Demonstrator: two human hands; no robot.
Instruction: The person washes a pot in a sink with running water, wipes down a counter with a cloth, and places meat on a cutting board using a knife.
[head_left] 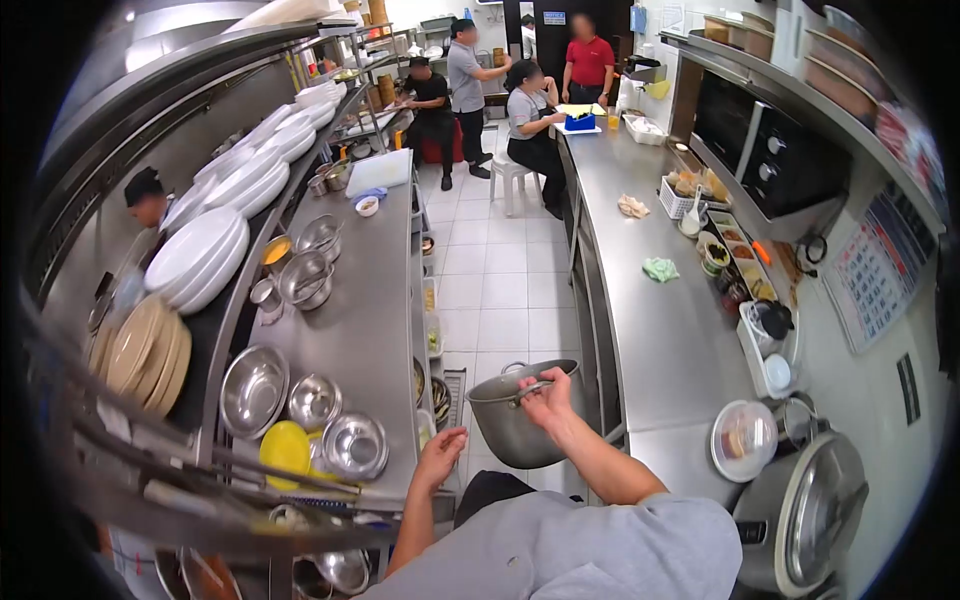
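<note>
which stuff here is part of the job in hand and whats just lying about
Likely part of the job:
grey pot
right hand holding it

Seemingly just lying about:
green cloth
steel bowls
white plates
calendar

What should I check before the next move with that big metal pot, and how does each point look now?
1. Right hand gripping the metal pot by its handle: ok.
2. Left hand also supporting the pot: not ok, it is apart from it.
3. Pot's contents known: cannot tell, the bottom inside is hidden.
4. Seated person well away from the pot: ok, at the far end of the right-hand counter.
5. Green cloth off that counter, should the pot go there: not ok, it lies on top.
</note>
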